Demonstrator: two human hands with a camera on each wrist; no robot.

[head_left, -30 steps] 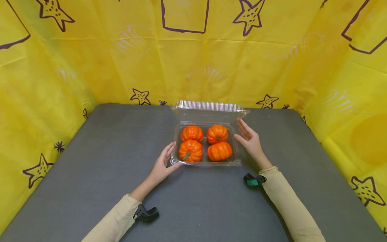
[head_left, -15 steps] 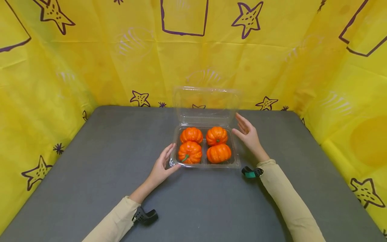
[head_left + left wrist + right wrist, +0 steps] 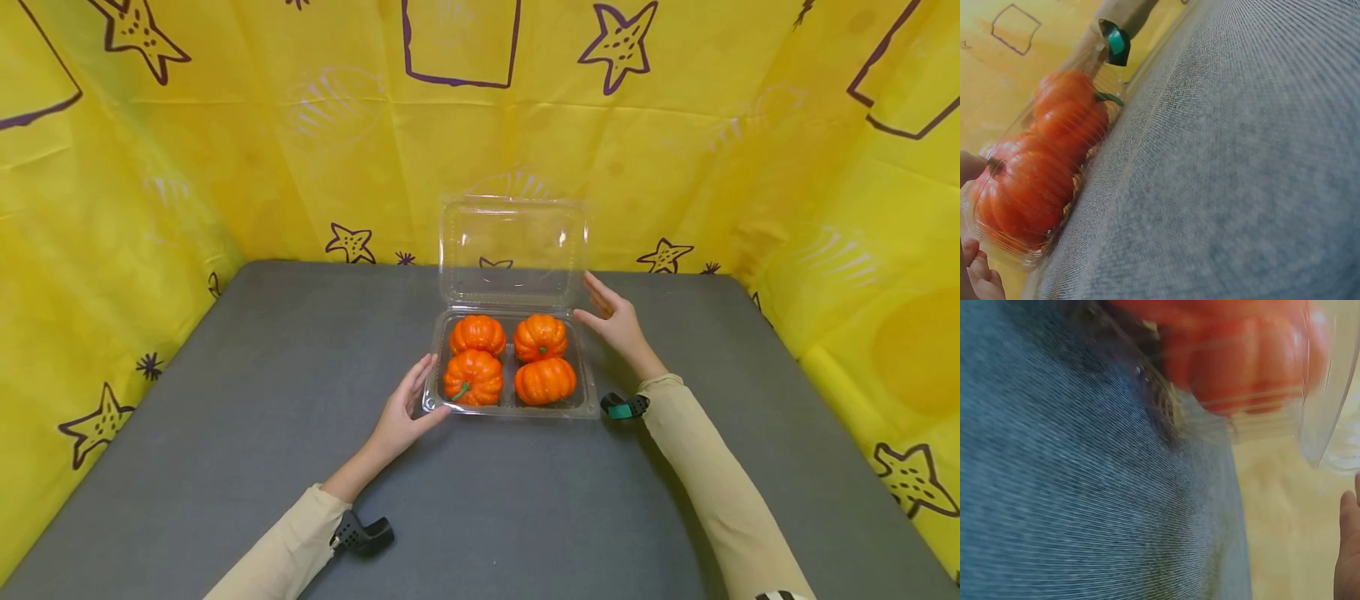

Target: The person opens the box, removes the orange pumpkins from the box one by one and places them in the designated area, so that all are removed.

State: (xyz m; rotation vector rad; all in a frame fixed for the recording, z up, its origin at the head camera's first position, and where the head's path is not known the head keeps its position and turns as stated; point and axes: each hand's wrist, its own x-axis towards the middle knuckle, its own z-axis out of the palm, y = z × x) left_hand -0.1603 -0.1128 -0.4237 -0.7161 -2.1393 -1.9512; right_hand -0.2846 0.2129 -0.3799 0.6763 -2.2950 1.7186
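Observation:
A clear plastic clamshell box (image 3: 510,411) sits mid-table with its lid (image 3: 513,246) standing upright at the back. Inside lie several small orange pumpkins, among them the front-left one (image 3: 472,377) and the back-right one (image 3: 539,336). My left hand (image 3: 411,402) rests against the box's front-left corner, fingers straight along the side and thumb on the front rim. Beside the box's back-right corner my right hand (image 3: 611,321) is held with straight fingers, its tips near the lid's right edge. The left wrist view shows the pumpkins (image 3: 1035,187) through the box wall. A pumpkin (image 3: 1241,362) fills the top of the blurred right wrist view.
The grey table (image 3: 225,417) is walled on three sides by yellow cloth (image 3: 225,150) printed with purple stars. Black wrist mounts sit on my left sleeve (image 3: 363,533) and right sleeve (image 3: 622,407).
The lid has swung up from a low, foreshortened tilt to standing upright. My right hand has shifted slightly back along the box's right side. The left hand has stayed at the corner.

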